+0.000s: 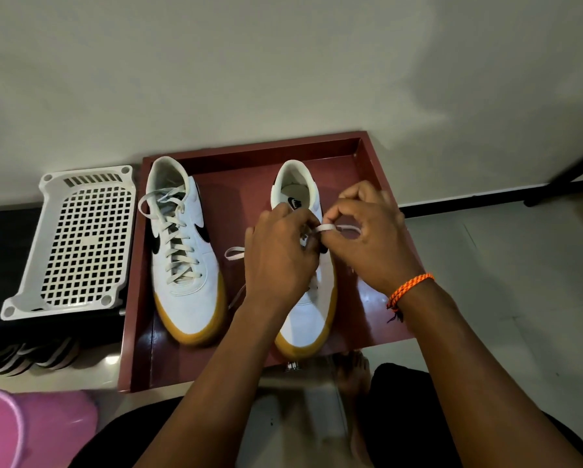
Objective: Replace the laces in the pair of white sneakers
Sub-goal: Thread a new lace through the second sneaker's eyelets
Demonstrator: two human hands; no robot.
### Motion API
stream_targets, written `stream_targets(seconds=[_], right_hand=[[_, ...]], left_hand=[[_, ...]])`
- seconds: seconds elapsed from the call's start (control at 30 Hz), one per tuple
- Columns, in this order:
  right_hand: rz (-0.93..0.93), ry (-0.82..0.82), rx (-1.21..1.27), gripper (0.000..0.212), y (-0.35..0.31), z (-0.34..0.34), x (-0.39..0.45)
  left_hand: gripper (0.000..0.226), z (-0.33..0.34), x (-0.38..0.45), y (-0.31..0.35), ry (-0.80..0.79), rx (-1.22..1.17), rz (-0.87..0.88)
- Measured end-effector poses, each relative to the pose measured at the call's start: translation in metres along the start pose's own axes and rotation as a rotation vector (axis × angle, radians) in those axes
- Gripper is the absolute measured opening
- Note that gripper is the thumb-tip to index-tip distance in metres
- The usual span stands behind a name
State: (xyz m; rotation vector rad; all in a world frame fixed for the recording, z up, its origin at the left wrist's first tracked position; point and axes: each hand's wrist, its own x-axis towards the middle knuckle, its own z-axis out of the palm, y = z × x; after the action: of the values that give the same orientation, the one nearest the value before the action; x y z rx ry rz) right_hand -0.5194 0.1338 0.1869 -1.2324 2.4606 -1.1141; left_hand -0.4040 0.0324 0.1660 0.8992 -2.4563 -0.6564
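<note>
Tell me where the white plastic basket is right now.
In the head view the white plastic basket lies bottom up at the left, just outside the red tray, beside the laced sneaker.

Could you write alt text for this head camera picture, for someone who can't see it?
Two hands, left hand and right hand, pinch a white lace over the right sneaker in a dark red tray. The left sneaker beside it is fully laced.
</note>
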Motion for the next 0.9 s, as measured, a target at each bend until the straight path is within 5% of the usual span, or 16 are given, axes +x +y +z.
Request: stream_targets(seconds=[0.3, 0.4, 0.53, 0.73, 0.9], right_hand=[[0.008, -0.400, 0.694, 0.030, -0.012, -0.019, 0.003], [0.026, -0.385, 0.623, 0.030, -0.013, -0.013, 0.002], [0.078, -0.083, 0.397, 0.016, -0.012, 0.004, 0.003], [0.016, -0.205, 0.387, 0.010, -0.016, 0.010, 0.002], [0.153, -0.241, 0.185, 0.015, 0.014, -0.005, 0.005]], left_hand=[[0.013, -0.015, 0.011, -0.021, 0.092, -0.679, -0.263], [0.016, -0.024, 0.012, -0.022, 0.112, -0.879, -0.329], [0.018, -0.030, 0.009, -0.020, 0.061, -1.019, -0.340], [0.018, -0.032, 0.009, -0.016, -0.010, -1.102, -0.303], [0.022, -0.035, 0.011, -0.021, 0.042, -1.101, -0.344]])
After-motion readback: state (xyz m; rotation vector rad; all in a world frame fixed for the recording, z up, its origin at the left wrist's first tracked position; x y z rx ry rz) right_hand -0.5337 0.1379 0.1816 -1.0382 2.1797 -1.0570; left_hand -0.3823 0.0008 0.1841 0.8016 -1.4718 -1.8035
